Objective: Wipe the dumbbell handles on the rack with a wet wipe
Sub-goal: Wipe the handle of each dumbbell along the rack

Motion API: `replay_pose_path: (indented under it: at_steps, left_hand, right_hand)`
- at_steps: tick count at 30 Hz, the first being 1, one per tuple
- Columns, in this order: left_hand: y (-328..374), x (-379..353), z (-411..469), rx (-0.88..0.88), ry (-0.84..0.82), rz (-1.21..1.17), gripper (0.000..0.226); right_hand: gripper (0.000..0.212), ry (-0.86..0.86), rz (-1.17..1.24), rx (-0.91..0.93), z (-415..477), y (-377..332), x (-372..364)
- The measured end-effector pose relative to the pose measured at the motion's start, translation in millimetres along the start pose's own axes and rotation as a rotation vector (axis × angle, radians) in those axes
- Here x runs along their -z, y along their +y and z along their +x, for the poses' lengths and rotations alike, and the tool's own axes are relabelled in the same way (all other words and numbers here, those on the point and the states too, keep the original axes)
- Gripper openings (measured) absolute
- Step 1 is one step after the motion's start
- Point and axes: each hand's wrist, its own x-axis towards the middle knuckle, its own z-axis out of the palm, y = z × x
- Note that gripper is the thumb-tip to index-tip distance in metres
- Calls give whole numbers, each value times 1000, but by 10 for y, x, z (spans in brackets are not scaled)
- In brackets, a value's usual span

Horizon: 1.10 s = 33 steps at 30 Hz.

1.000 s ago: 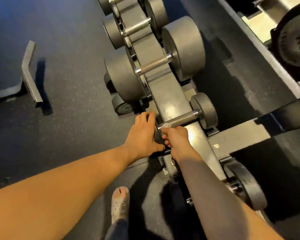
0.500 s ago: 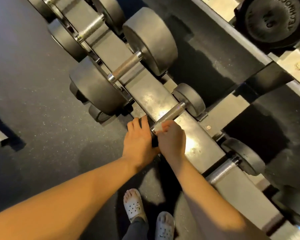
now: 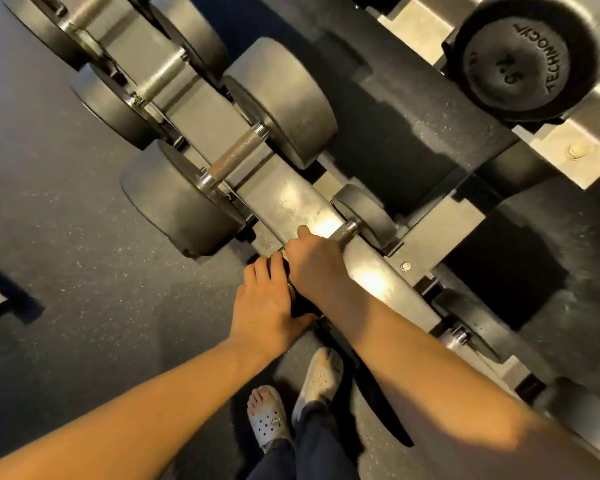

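The dumbbell handle [image 3: 343, 233] sits just right of frame centre, lying across the rack [image 3: 284, 199] beam. I've got the right hand [image 3: 312, 263] curled over its near end, fingers wrapped round the bar and thumb poking up toward the beam. Can't tell if the wet wipe is under there, the hand hides it. The left hand [image 3: 264, 301] is just below-left, fingers straight and pressed together on the dumbbell's dark near head [image 3: 300, 306]. Both forearms reach in from the bottom edge.
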Motion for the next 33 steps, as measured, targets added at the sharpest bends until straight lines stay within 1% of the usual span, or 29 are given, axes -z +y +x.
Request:
replay_pose_path:
  at_steps: [1, 2, 3, 4, 5, 7, 8, 9, 10, 11, 12, 13, 14, 15, 16, 17, 18, 19, 20, 21, 22, 24, 25, 26, 28, 30, 32, 33]
  left_hand:
    - [-20, 52, 15, 5, -51, 3, 115]
    - [-45, 123, 47, 19, -117, -9, 116]
    - [-70, 222, 103, 36, -198, -23, 112]
    - [-86, 333, 164, 52, -274, -28, 106]
    - [-87, 434, 228, 58, -319, -25, 96]
    - [-26, 570, 355, 10, -282, -59, 75]
    - [49, 613, 397, -55, -256, -109, 66]
    - [147, 639, 424, -126, -257, -175, 55]
    - [240, 631, 439, -181, -275, -254, 45]
    - [323, 599, 454, -202, -288, -332, 36]
    - [398, 569, 469, -180, -280, -413, 29]
    - [448, 546, 491, -105, -264, -509, 22]
    - [479, 526, 519, -2, -249, -621, 18]
    - [499, 516, 553, 93, -214, -715, 20]
    - [509, 521, 601, 176, -157, -785, 25]
    - [523, 541, 657, 235, -86, -825, 28]
    - [551, 570, 720, 272, -22, -855, 26]
    - [594, 591, 783, 301, 11, -875, 24]
    - [661, 598, 835, 325, 4, -877, 21]
    - [732, 567, 895, 348, -33, -866, 21]
    - [787, 473, 967, 377, -86, -867, 21]
    - [876, 288, 1090, 463, -182, -889, 16]
    - [910, 242, 1147, 484, -208, -878, 12]
    - [917, 218, 1211, 508, -247, -854, 12]
    - [920, 295, 1298, 543, -354, -823, 19]
    - [883, 328, 1388, 603, -489, -1004, 21]
    - [800, 310, 1463, 638, -621, -1161, 21]
    - [767, 300, 1489, 618, -660, -1154, 23]
  right_hand:
    - [13, 25, 28, -24, -58, 22, -24]
    - [6, -2, 46, -37, -141, 68, -95]
    - [8, -53, 74, -59, -256, 124, -145]
    - [15, -132, 127, -91, -365, 186, -156]
    - [20, -132, 255, -154, -469, 241, -135]
    - [24, 17, 683, -379, -573, 322, -37]
    - [22, 61, 923, -508, -584, 351, 5]
    - [22, 65, 1156, -619, -578, 367, 38]
    - [21, 55, 1331, -706, -558, 373, 75]
    - [22, 35, 1438, -759, -524, 392, 122]
    - [24, -1, 1499, -770, -501, 407, 198]
    - [26, -56, 1523, -741, -494, 438, 262]
    - [27, -115, 1497, -687, -506, 473, 332]
    - [27, -138, 1402, -631, -535, 525, 386]
    - [25, -93, 1253, -574, -574, 588, 457]
    - [22, 17, 1071, -519, -609, 667, 522]
    - [19, 169, 896, -472, -619, 768, 577]
    - [15, 314, 752, -434, -597, 880, 618]
    - [12, 403, 652, -404, -541, 996, 634]
    - [9, 424, 605, -377, -453, 1096, 615]
    - [8, 401, 610, -353, -342, 1160, 569]
    - [15, 319, 702, -308, -120, 1192, 396]
    - [20, 296, 701, -295, -33, 1179, 293]
    - [24, 296, 658, -289, 32, 1170, 198]
    - [25, 339, 580, -270, 96, 1193, 75]
    - [25, 353, 577, -230, 118, 1259, 38]
    - [30, 343, 584, -194, 134, 1306, 37]
    - [33, 334, 588, -183, 143, 1321, 31]
